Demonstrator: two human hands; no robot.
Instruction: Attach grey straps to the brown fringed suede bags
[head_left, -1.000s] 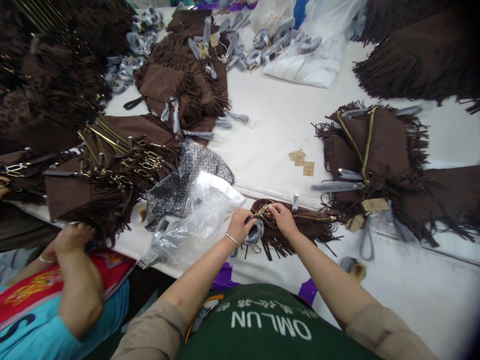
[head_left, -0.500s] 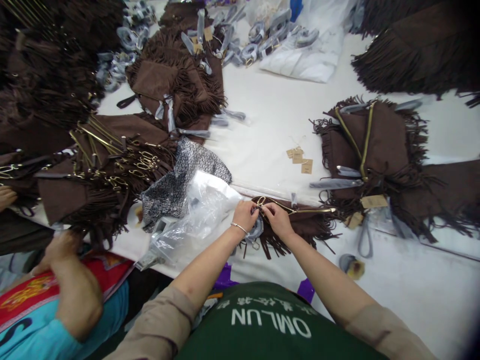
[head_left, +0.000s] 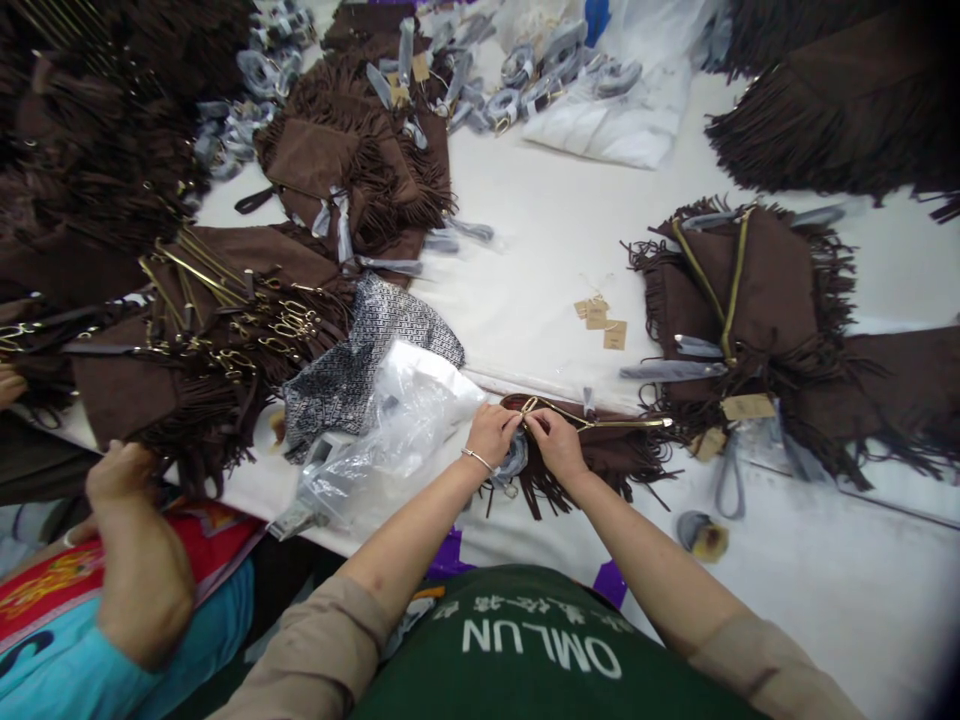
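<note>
Left hand [head_left: 491,435] and right hand [head_left: 556,445] are curled nearly shut, almost touching, fingers pinching the thin gold strap [head_left: 600,422] near its looped end, though the fingers hide the exact grip. The rigid-looking strap runs right across a soft brown suede bag [head_left: 600,462] with long fringe, lying flat at the white table's [head_left: 525,250] near edge, a grey strap coil [head_left: 514,462] just under the left hand. Crinkled clear plastic [head_left: 397,430] and patterned cloth [head_left: 360,375] sit just left, paper tags [head_left: 600,315] ahead, and a co-worker's hand [head_left: 124,480] well left beside fringed bags [head_left: 210,400].
</note>
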